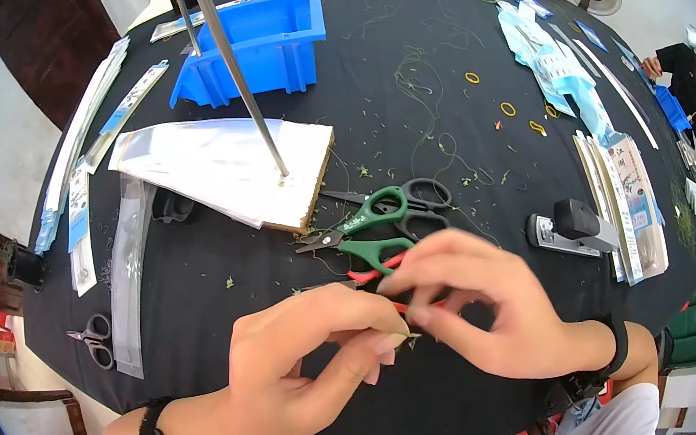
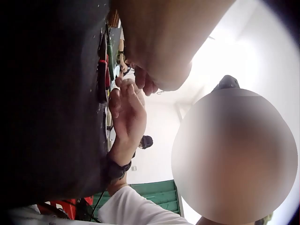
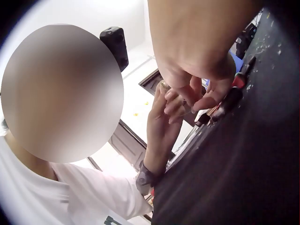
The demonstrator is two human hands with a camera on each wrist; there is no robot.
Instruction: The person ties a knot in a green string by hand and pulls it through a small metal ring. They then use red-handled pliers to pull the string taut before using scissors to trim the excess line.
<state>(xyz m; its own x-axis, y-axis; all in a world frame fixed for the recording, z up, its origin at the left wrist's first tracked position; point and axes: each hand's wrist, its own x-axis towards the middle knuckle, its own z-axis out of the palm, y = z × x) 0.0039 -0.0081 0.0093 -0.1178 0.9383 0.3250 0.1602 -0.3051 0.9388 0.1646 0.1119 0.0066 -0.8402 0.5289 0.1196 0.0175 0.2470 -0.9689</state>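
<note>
Between the thumb and index finger of my left hand [image 1: 315, 364] is pinched a small yellow-green piece [image 1: 414, 335], its tip just showing past the fingertips. My right hand [image 1: 490, 309] is close beside it, fingers bent and the thumb near the left fingertips; I cannot tell whether it holds something thin. Both hands are over the near side of the table. Just beyond them lie green-handled scissors [image 1: 383, 204], overlapping dark-handled scissors [image 1: 429, 192]. A red-handled tool [image 1: 363, 277] is partly hidden behind the right hand.
A white-covered board [image 1: 207, 162] with a metal rod [image 1: 233, 64] stands ahead, a blue bin [image 1: 273, 63] behind it. At right are a stapler [image 1: 577, 230] and printed packets [image 1: 635, 204]. Small scissors [image 1: 97, 342] and a clear sleeve [image 1: 130, 284] lie left. Green scraps dot the black cloth.
</note>
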